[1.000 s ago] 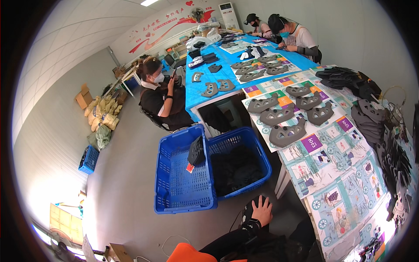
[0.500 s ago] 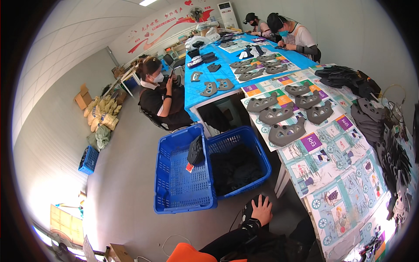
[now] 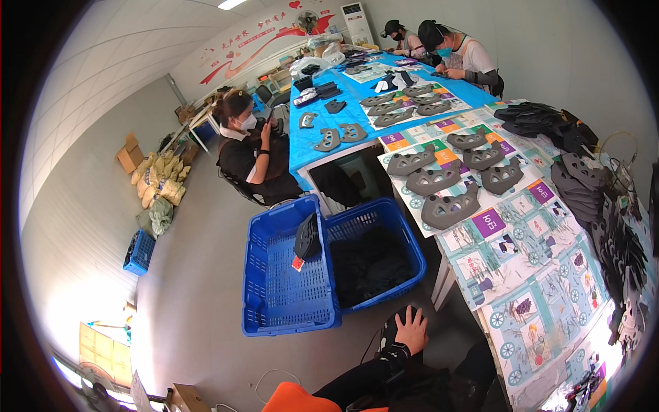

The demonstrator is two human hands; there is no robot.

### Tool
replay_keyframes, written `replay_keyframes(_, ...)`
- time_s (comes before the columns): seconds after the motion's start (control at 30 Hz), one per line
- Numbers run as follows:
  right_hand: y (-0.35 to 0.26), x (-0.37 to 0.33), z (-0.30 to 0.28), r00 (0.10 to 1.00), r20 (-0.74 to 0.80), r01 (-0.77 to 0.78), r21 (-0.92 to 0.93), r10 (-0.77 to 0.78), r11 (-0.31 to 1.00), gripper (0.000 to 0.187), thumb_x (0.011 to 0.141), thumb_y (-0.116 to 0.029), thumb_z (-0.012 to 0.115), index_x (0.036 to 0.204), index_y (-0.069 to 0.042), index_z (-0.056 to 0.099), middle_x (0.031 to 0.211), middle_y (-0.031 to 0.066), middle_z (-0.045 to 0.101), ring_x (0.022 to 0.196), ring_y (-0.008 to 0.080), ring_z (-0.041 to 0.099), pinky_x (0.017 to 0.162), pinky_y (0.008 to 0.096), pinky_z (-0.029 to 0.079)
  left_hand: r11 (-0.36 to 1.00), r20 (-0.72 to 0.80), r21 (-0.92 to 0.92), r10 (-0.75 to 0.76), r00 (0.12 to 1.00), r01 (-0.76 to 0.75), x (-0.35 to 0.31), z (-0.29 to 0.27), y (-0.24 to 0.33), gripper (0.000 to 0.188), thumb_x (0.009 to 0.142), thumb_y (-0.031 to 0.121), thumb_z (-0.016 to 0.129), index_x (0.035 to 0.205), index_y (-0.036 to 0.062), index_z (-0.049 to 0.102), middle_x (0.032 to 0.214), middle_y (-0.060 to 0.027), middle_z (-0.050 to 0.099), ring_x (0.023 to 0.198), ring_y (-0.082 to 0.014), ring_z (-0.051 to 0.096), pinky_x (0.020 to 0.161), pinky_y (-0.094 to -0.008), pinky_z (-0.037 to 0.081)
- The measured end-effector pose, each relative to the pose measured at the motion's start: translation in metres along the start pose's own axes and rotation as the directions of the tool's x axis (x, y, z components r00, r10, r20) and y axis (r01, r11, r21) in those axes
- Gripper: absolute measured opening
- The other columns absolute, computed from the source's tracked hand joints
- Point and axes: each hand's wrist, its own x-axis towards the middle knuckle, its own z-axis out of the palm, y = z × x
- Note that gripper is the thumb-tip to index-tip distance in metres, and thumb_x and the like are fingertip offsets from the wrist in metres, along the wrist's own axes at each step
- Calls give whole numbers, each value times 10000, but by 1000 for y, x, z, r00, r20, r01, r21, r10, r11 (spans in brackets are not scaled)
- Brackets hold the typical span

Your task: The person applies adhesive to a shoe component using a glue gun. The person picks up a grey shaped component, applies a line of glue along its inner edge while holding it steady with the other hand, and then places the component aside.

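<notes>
Just on the wearer's side of the black-filled crate (image 3: pixel 358 217), by its near right corner, the left hand (image 3: pixel 412 333) is being rested palm down on what seems to be a dark knee; its fingers are being held spread, and nothing is being seen in its grip. The right hand is not being shown, so its state cannot be told. To the crate's right, the nearest grey curved piece (image 3: pixel 450 208) is being carried by the worktop (image 3: pixel 508 271), ahead of the left hand and to its right, its long axis slanting away rightward.

From left to right, one small blue crate (image 3: pixel 139 252) is being seen well to the left of the black-filled crate. Directly at its left, one open crate (image 3: pixel 274 281) is being filled by only one black piece (image 3: pixel 308 235) and one red tag (image 3: pixel 297 264). Beyond it, six grey pieces (image 3: pixel 392 118) are being borne on a farther sheet; to its right, six are being counted on the near sheet, the nearest included. Farther right, overlapping dark pieces (image 3: pixel 542 127) are being heaped too closely for counting.
</notes>
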Motion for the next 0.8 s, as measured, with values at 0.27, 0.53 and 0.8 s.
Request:
replay_keyframes(0.27,-5,3,-1,1000,5,-9,-15,9,1000,349,1140,-314,563,1044,-4,691,998,165,697,923,391,678,852,525,553,1000,14,7,4,1000,-5,0,2,-1,590,883,367,729,1432,162,656,1648,-130,454,1591,-453,289,1157,-803,295)
replay_keyframes(0.53,-4,3,-2,1000,-6,7,9,-7,1000,352,1143,-312,551,1047,-3,688,1008,168,694,923,398,675,849,528,553,1000,12,1,10,1000,-10,0,0,0,594,881,367,733,1430,155,657,1654,-134,449,1592,-459,285,1157,-805,293)
replay_keyframes(0.8,-2,1,1,1000,-20,6,22,-5,1000,400,1151,-359,537,1026,-11,688,987,166,692,903,390,676,838,528,555,1000,-8,-2,13,1000,-13,0,-1,0,584,867,366,745,1401,145,665,1642,-140,463,1587,-463,295,1148,-805,305)
